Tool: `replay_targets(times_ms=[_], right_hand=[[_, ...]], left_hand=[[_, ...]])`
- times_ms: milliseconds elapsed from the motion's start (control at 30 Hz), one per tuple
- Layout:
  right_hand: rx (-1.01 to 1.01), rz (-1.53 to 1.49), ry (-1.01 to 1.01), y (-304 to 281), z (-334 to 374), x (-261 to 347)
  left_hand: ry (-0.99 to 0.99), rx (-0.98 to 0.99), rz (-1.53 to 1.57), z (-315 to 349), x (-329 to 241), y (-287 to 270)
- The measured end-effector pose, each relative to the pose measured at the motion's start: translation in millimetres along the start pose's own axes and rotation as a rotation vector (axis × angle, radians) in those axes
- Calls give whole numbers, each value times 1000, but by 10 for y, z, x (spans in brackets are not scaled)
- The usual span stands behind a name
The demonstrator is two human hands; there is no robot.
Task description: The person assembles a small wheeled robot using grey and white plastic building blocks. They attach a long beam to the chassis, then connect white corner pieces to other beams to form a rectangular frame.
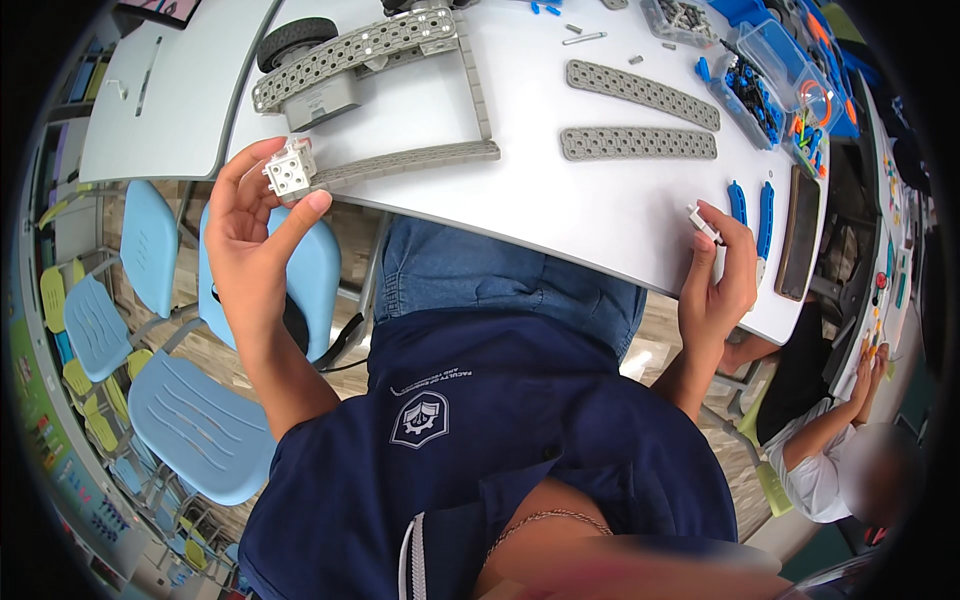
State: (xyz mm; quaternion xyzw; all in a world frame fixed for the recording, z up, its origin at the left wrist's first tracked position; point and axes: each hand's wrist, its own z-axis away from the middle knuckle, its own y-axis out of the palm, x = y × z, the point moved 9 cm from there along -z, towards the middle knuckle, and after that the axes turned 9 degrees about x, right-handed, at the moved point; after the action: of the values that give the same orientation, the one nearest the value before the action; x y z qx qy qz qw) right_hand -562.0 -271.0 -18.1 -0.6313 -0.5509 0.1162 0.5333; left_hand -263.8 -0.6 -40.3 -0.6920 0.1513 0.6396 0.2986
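Note:
My left hand (pixel 250 240) pinches a white connector block (pixel 290 172) between thumb and fingers at the table's front edge. The block sits at the near end of a long grey beam (pixel 410 160), which joins a larger frame of perforated grey beams (pixel 360 52). That frame carries a black wheel (pixel 296 42) and a grey box-shaped part (pixel 322 102). Near the right end of the table, my right hand (pixel 722 272) grips a small white connector (pixel 704 224) with thumb and fingertips. Two loose grey perforated beams (pixel 640 144) lie between the hands, farther back.
Two blue strips (pixel 766 220) and a dark flat slab (pixel 798 232) lie right of my right hand. Clear bins of small parts (pixel 750 100) stand at the back right. Small pins and a light rod (pixel 584 38) are scattered behind. Blue chairs (pixel 200 425) stand left; another person (pixel 815 450) sits right.

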Motion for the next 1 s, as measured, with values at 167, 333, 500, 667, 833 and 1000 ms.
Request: replay_targets(times_ms=[167,333,500,667,833,1000], right_hand=[[-1,-5,9,3,2,-3],[-1,-5,12,5,7,-9],[5,0,16,5,14,-16],[-9,-6,0,4,17,-2],[-6,-14,1,6,24,-12],[-12,2,-17,-7,39,-2]], left_hand=[[1,-2,93,26,30,-75],[125,-84,81,63,-54,-220],[312,-138,163,152,-258,-279],[569,-297,24,381,-519,-183],[857,-206,-653,492,-752,489],[876,-90,-667,243,-564,909]])
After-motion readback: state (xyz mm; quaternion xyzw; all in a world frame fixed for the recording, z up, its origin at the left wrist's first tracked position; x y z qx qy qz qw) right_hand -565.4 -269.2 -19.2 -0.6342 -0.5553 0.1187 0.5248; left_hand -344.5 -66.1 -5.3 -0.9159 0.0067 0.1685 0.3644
